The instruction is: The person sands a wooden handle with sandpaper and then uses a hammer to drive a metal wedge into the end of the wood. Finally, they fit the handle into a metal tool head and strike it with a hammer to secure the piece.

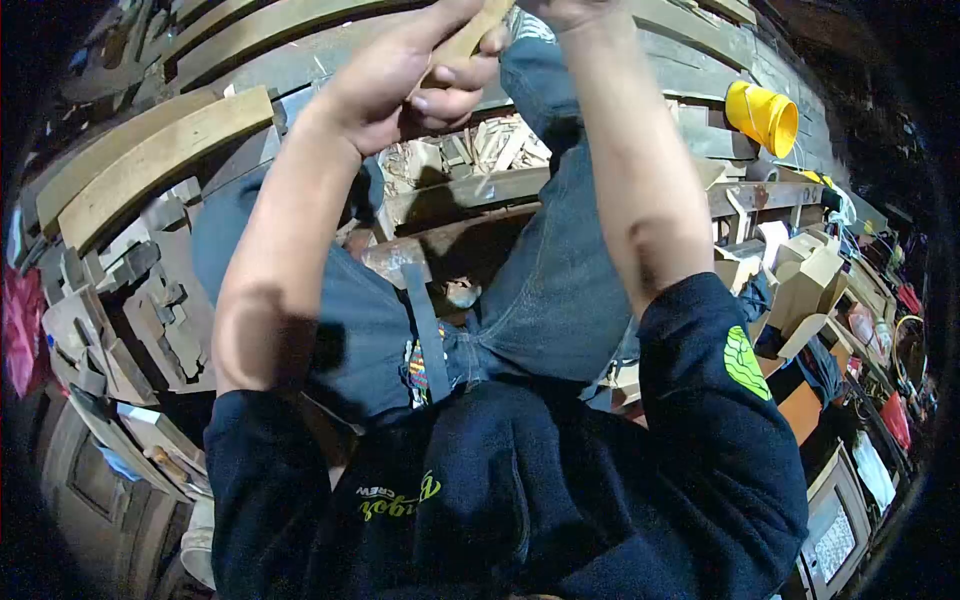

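A narrow, light-coloured strip of wood [474,32] rises from my left hand [440,78] to the top edge of the view. The fingers of that hand are closed around it, and the strip's upper end is out of sight. Close by on the right, my right hand [575,10] is cut off by the top edge, so its fingers and anything in them are hidden. Below my hands, between my legs, lies a heap of wood chips and offcuts [500,145] behind a wooden beam [470,195].
A yellow bucket [762,117] lies tipped at the upper right. Curved boards [165,165] and wood offcuts [165,310] crowd the left side. Cardboard boxes [800,280] and cords fill the right. My jeans-clad legs [560,260] flank the beam.
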The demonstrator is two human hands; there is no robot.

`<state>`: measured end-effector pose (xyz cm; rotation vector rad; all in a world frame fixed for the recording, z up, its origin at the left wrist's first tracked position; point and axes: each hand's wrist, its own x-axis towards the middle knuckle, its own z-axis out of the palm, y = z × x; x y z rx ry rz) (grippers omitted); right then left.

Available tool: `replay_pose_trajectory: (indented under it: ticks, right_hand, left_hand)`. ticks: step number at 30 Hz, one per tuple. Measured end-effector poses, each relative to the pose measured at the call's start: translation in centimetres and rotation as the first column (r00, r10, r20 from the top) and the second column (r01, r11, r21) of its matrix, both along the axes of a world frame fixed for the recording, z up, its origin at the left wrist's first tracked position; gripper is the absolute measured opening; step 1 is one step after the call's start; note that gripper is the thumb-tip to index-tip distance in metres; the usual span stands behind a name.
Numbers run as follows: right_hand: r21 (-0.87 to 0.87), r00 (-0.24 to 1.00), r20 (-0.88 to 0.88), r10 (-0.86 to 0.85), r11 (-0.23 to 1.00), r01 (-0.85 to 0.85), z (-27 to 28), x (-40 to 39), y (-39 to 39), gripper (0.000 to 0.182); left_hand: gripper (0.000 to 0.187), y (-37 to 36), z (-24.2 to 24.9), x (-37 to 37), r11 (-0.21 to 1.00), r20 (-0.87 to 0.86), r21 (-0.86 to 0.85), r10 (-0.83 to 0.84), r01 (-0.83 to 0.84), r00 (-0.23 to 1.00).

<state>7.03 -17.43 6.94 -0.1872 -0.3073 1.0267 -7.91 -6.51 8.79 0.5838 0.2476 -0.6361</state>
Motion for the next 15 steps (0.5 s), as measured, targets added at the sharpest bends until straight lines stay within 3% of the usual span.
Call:
replay_pose_trajectory:
  ticks: [1, 2, 3, 4, 5, 7, 8, 9, 10, 11, 12, 13, 15]
  right_hand:
    - [0.002, 1.0, 0.003, 0.002, 1.0, -0.002, 0.0, 0.2, 0.4, 0.035]
    - [-0.105, 0.998, 0.0, -0.065, 0.992, 0.065, 0.0, 0.1, 0.7, 0.035]
    - [-0.213, 0.991, 0.005, -0.132, 0.968, 0.13, 0.0, 0.0, 1.0, 0.035]
    - [-0.423, 0.954, -0.038, -0.296, 0.87, 0.253, -0.2, -0.4, 1.8, 0.03]
    - [-0.536, 0.917, 0.01, -0.399, 0.771, 0.342, -0.5, -0.8, 2.6, 0.022]
    - [-0.609, 0.907, 0.075, -0.414, 0.701, 0.37, -0.9, -0.9, 2.9, 0.016]
    - [-0.609, 0.909, 0.073, -0.41, 0.703, 0.366, -0.9, -0.7, 2.7, 0.016]
    - [-0.535, 0.939, 0.096, -0.329, 0.779, 0.327, -0.5, -0.5, 2.2, 0.017]
    - [-0.456, 0.96, 0.127, -0.25, 0.845, 0.28, -0.2, -0.5, 1.9, 0.017]
    - [-0.456, 0.96, 0.126, -0.251, 0.845, 0.281, -0.1, -0.7, 1.7, 0.017]
    - [-0.211, 0.982, 0.059, -0.181, 0.959, 0.189, 0.8, -1.3, 1.6, 0.018]
    - [0.054, 0.996, 0.015, -0.093, 0.994, 0.092, 1.4, -1.5, 1.6, 0.019]
    - [0.143, 0.993, 0.111, -0.033, 0.99, 0.017, 1.1, -0.9, 1.9, 0.021]
  left_hand:
    - [0.038, 0.3, -0.5, 0.0, 0.997, 0.024, 0.076, 0.023, -0.025, 0.999]
    - [0.038, -0.2, -0.2, 0.1, 0.769, 0.11, 0.632, 0.03, -0.093, 0.993]
    - [0.038, -0.9, 0.2, 0.2, 0.263, 0.181, 0.95, -0.014, -0.171, 0.983]
    - [0.036, -1.1, -0.4, -0.1, -0.153, 0.495, 0.842, -0.157, -0.517, 0.854]
    - [0.036, -1.4, -0.4, 0.0, -0.15, 0.498, 0.842, -0.152, -0.518, 0.854]
    - [0.033, -2.0, 0.1, -0.1, -0.276, 0.318, 0.899, -0.12, -0.34, 0.94]
    - [0.033, -1.6, 0.0, -0.1, -0.278, 0.317, 0.9, -0.116, -0.337, 0.941]
    - [0.033, -0.8, -0.1, 0.1, 0.153, 0.248, 0.957, -0.004, -0.245, 0.969]
    - [0.034, 0.1, -0.2, 0.4, 0.563, 0.137, 0.813, 0.065, -0.149, 0.989]
    - [0.036, 0.9, -0.1, 0.4, 0.866, 0.002, 0.495, 0.077, -0.068, 0.997]
    - [0.037, 2.0, 1.3, 0.1, 0.966, 0.004, 0.257, -0.01, 0.009, 1.0]
    - [0.038, 2.6, 1.6, -0.3, 0.998, 0.032, -0.037, -0.044, 0.045, 0.999]
    - [0.037, 1.6, 2.1, -0.7, 0.963, -0.007, 0.263, 0.068, -0.063, 0.998]
